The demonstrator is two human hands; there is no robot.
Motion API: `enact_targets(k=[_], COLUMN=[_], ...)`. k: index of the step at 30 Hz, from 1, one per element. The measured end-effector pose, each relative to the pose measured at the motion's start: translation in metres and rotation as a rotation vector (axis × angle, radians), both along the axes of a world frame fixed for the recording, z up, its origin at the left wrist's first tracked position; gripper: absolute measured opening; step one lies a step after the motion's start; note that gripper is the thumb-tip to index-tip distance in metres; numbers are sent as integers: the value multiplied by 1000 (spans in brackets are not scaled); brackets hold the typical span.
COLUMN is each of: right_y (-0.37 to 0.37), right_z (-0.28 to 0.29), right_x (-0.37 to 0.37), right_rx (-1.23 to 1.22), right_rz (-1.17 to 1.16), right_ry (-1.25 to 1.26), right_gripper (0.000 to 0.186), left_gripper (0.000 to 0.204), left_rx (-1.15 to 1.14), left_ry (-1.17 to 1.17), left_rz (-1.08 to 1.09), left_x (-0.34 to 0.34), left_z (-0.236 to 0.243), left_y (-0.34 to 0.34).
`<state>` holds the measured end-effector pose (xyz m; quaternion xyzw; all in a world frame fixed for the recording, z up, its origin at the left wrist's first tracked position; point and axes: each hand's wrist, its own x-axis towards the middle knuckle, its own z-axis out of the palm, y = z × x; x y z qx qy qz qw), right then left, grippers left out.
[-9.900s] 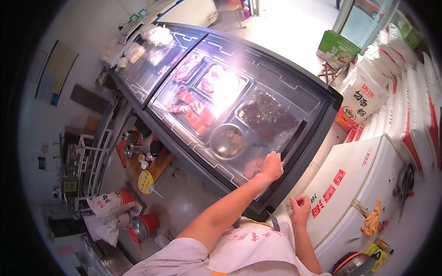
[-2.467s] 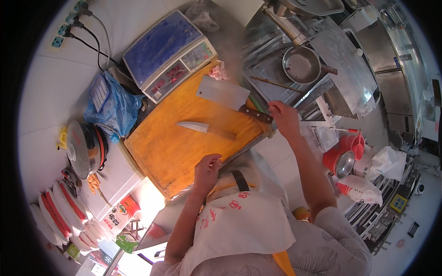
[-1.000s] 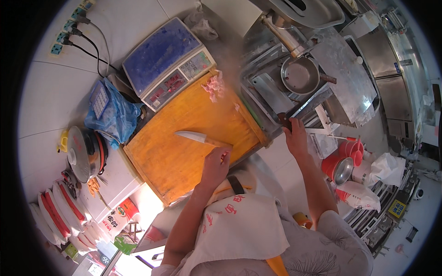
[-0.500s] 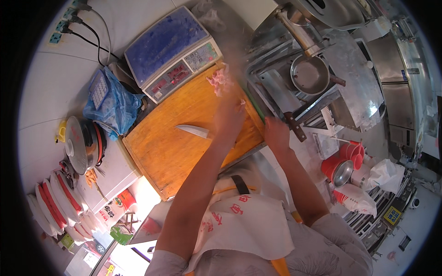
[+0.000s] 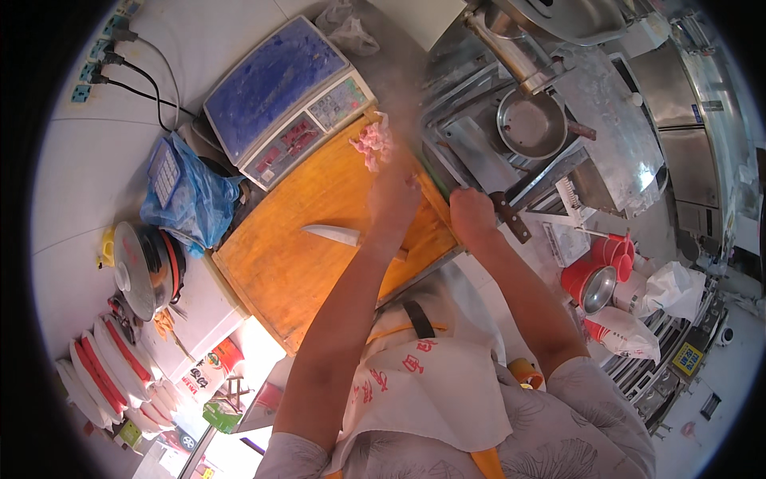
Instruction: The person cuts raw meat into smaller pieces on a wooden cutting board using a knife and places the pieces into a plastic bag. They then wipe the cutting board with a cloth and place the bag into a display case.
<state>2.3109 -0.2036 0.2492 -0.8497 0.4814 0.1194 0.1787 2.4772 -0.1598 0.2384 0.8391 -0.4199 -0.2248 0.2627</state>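
Note:
My left hand (image 5: pixel 395 198) is closed over the right part of a wooden cutting board (image 5: pixel 279 259); what its fingers hold, if anything, is hidden. Just beyond it lies a small heap of pink raw meat (image 5: pixel 373 145). A kitchen knife (image 5: pixel 333 233) rests flat on the board, its blade pointing left and its handle partly under my left forearm. Past the board's right edge, my right hand (image 5: pixel 472 211) is also closed, close to a green strip (image 5: pixel 438 182) along that edge. I cannot make out what is in it. A brown riveted handle (image 5: pixel 511 218) sits right beside this hand.
A blue-topped scale (image 5: pixel 275 88) stands against the board's far edge. On the left are a blue plastic bag (image 5: pixel 191 191) and a round lidded pan (image 5: pixel 140 267). A saucepan (image 5: pixel 533 124) stands at the far right, with red scoops (image 5: pixel 613 254) nearer.
My right hand has moved slightly forward beside the board. My left hand stays near the meat and looks less blurred. The whole view has shifted a little; the knife remains lying on the board.

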Motion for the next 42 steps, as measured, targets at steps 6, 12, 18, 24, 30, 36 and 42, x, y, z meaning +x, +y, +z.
enact_targets(k=[6, 12, 18, 24, 30, 36, 42], right_y=[-6, -8, -11, 1, 5, -4, 35], right_z=[-2, 0, 0, -10, -11, 9, 66], right_x=[-5, -8, -13, -19, -23, -34, -48], right_rx=[59, 81, 127, 105, 191, 231, 286], right_rz=[-10, -43, -11, 27, -97, -80, -187], right_ry=[-56, -8, -35, -172, -261, -348, -548], right_gripper=[8, 9, 13, 18, 21, 29, 21], left_gripper=[12, 8, 9, 7, 6, 7, 20], left_rx=[-57, -71, -200, -205, -189, -233, -106], left_ry=[-82, -100, -146, -96, 13, 214, 383], left_rz=[-29, -50, -126, -123, -51, 12, 129], left_x=[16, 25, 24, 14, 10, 3, 5], left_z=[0, 26, 12, 3, 10, 34, 38], left_y=[4, 9, 37, 63, 89, 108, 151])
